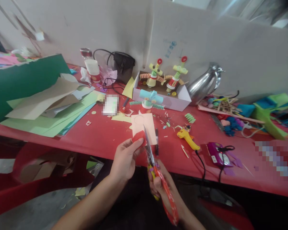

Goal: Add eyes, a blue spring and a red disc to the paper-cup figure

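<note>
My left hand (pixel 126 156) pinches a small piece of red paper (pixel 138 138) between thumb and fingers. Wrapped around the handles of a pair of scissors (pixel 149 147) is my right hand (pixel 166 183); the metal blades point up and away, right beside the red paper. Whether the blades touch the paper I cannot tell. Beneath the blade tips lies a pale pink sheet (pixel 150 123) with a drawn circle on it. A black pen (pixel 156 140) lies along its right edge. Just behind the sheet is a paper figure (pixel 148 99) with a blue head and green folded arms.
Two more paper figures stand in a white box (pixel 163 101). To the right are a yellow glue gun (pixel 189 139), a purple box (pixel 217 155) with a black plug and a metal jug (pixel 204 81). Stacked paper sheets (pixel 48 118) lie left. Paper scraps litter the red table (pixel 98 140).
</note>
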